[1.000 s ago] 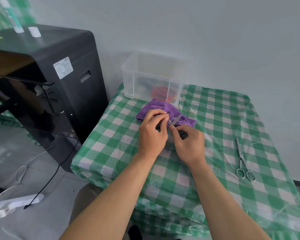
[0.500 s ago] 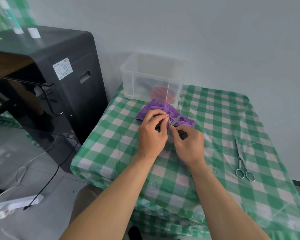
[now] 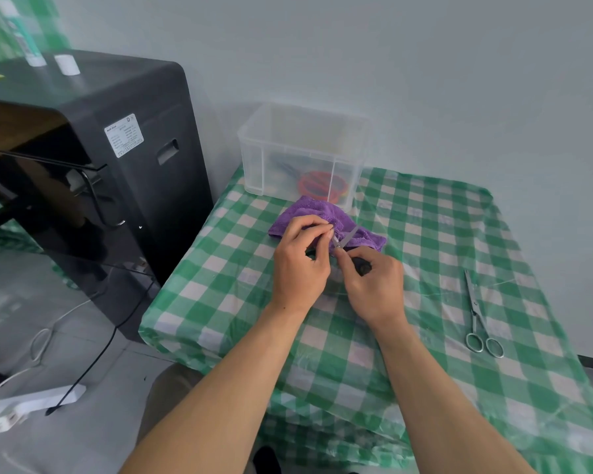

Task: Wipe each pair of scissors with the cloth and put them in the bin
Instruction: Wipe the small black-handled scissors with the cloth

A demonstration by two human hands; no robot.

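A small pair of black-handled scissors (image 3: 349, 236) is held between both hands over the checked table, its grey blade pointing up and right against the purple cloth (image 3: 317, 213). My right hand (image 3: 374, 285) grips the black handle. My left hand (image 3: 303, 261) pinches the scissors near the pivot, fingers touching the cloth. The clear plastic bin (image 3: 254, 155) stands just behind the cloth and holds several scissors, one with orange handles. An all-metal pair of scissors (image 3: 478, 314) lies flat on the table to the right.
The table wears a green and white checked cover (image 3: 442, 234) under clear film. A black cabinet (image 3: 144, 138) stands close at the left. On the floor lie a white power strip (image 3: 35, 403) and cables.
Both hands stay in nearly the same place over the cloth. The fingers shift slightly on the small scissors. Nothing else has moved.
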